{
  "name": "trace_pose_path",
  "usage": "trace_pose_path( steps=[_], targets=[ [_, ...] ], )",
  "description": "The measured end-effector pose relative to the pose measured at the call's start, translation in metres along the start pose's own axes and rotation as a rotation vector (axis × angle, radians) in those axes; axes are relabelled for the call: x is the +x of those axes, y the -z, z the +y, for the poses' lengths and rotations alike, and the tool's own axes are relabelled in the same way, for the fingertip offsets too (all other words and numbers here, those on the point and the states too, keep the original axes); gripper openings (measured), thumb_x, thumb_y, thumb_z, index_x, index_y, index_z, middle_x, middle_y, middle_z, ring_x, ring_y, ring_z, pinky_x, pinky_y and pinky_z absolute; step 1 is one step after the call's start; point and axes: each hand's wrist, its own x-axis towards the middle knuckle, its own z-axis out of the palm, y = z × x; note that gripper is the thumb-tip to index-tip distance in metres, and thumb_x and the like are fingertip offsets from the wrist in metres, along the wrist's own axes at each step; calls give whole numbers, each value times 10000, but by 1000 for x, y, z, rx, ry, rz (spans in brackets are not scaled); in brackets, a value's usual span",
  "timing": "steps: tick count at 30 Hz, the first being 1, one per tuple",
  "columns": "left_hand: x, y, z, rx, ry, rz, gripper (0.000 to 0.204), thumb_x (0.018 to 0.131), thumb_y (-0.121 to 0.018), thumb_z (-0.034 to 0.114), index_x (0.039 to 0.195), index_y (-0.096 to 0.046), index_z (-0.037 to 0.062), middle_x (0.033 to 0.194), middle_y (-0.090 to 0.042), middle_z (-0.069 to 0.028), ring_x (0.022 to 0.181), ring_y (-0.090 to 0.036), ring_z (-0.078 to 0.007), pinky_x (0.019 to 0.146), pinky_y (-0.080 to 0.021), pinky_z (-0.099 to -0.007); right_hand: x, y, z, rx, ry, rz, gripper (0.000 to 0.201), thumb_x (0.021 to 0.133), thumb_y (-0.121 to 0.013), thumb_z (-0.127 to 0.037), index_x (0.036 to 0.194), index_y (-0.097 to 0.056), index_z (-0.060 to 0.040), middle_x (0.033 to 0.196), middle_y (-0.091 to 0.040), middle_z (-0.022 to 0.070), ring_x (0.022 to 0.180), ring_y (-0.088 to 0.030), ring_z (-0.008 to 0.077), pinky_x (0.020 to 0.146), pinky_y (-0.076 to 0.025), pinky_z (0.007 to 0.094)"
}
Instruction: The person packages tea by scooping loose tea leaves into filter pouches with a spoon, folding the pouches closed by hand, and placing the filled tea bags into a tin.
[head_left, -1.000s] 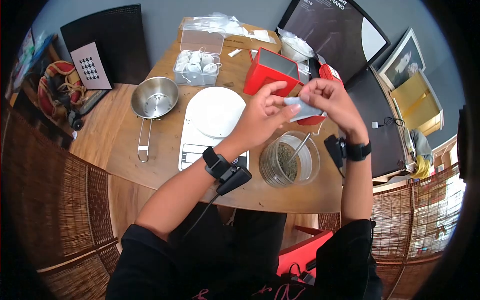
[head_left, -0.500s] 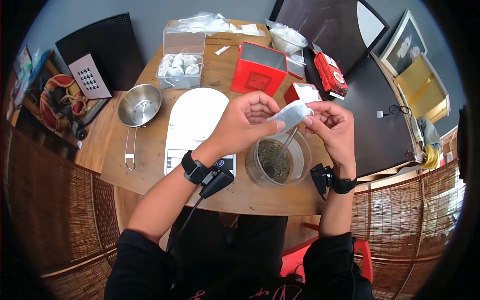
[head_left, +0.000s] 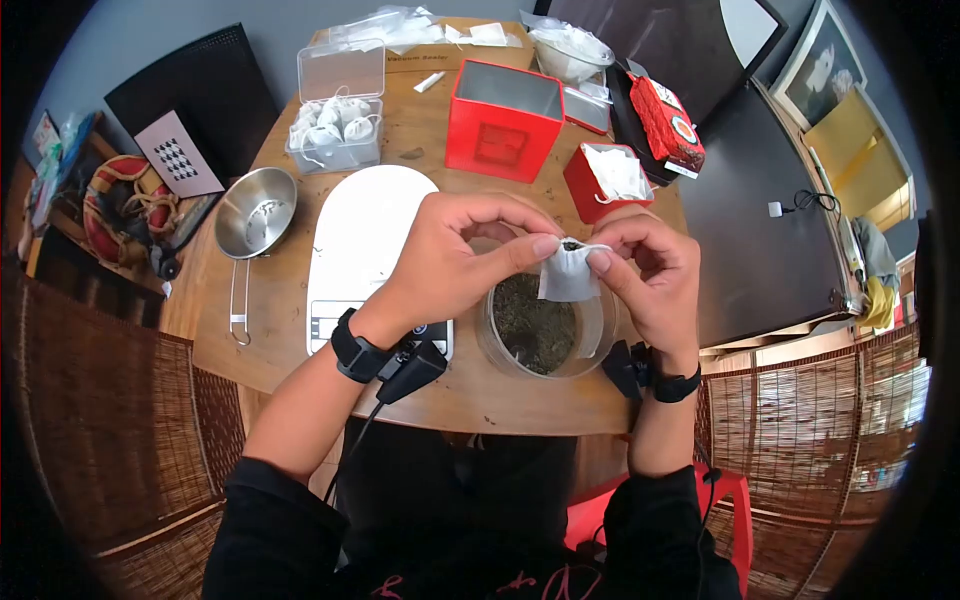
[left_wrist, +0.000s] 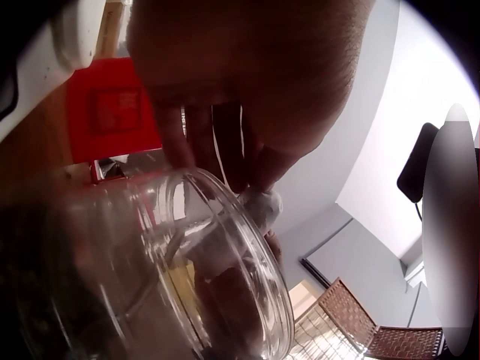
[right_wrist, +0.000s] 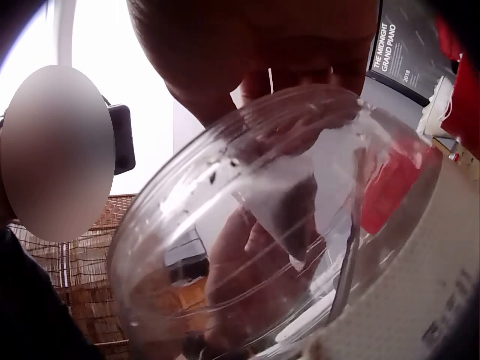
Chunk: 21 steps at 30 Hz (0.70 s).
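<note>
In the head view a white mesh bag [head_left: 569,275] hangs upright above a clear jar [head_left: 607,330] of dried leaves [head_left: 535,325], with dark bits at its mouth. The left hand [head_left: 455,250] pinches the bag's top left edge between thumb and fingers. At its top right edge the right hand [head_left: 655,275] pinches it likewise. The left wrist view shows the left hand [left_wrist: 247,82] beyond the jar's rim [left_wrist: 262,262]. Through the jar wall [right_wrist: 172,217] in the right wrist view, the bag [right_wrist: 281,202] appears below the right hand [right_wrist: 255,52].
A white scale [head_left: 370,225] and a steel pan [head_left: 256,212] stand left of the jar. Behind are a box of filled bags [head_left: 335,150], a tall red tin [head_left: 500,125], a small red box [head_left: 590,195] with white bags and a red packet [head_left: 665,125].
Both hands have moved down and left in the head view, from beside the red box to above the jar. The bag, earlier held slanted, now hangs upright between them.
</note>
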Motion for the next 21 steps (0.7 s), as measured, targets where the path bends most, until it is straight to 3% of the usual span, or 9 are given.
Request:
trace_pose_path(
  steps=[2,5,8,16,18,21],
  targets=[
    [1,-4,0,5,-29,52,197,952,-736,141,1073,-726,-15,1003,-747,-48,858,-687,-78,782,-559,-236,-1,-1,-1,-3,0,4,122,858,-787,-38,958,-734,8,941,-686,46,758,-597,64,655,-449,206],
    [1,-5,-4,9,-74,95,172,963,-725,140,1043,-710,-11,966,-729,-26,831,-661,-53,757,-542,-221,0,0,-1,-42,36,21,112,860,-781,-39,948,-727,4,923,-678,39,740,-583,60,642,-437,204],
    [2,-9,0,-50,-75,162,158,973,-713,138,1032,-687,-6,941,-708,-4,821,-640,-39,742,-528,-213,-3,-1,5,-87,43,38,107,862,-773,-36,946,-718,2,908,-668,34,724,-568,55,629,-427,206],
    [-1,-6,1,-34,-26,105,159,995,-687,137,1058,-661,-7,1022,-691,-40,905,-640,-81,807,-532,-244,0,-11,-4,18,95,98,150,826,-784,-29,962,-724,-10,897,-658,37,715,-566,77,637,-434,234],
    [1,-7,2,-15,-54,96,166,993,-691,143,1059,-662,-6,1022,-691,-37,903,-638,-78,804,-529,-243,4,-6,-4,-194,281,-24,149,798,-800,-29,931,-733,-14,896,-658,55,712,-578,109,647,-447,245],
    [-1,-7,6,85,-44,78,181,990,-694,163,1062,-659,1,1005,-680,-23,901,-627,-68,807,-512,-236,2,-4,0,-216,265,-42,134,787,-811,-37,899,-741,-14,901,-666,74,719,-592,130,654,-460,255]
  ],
)
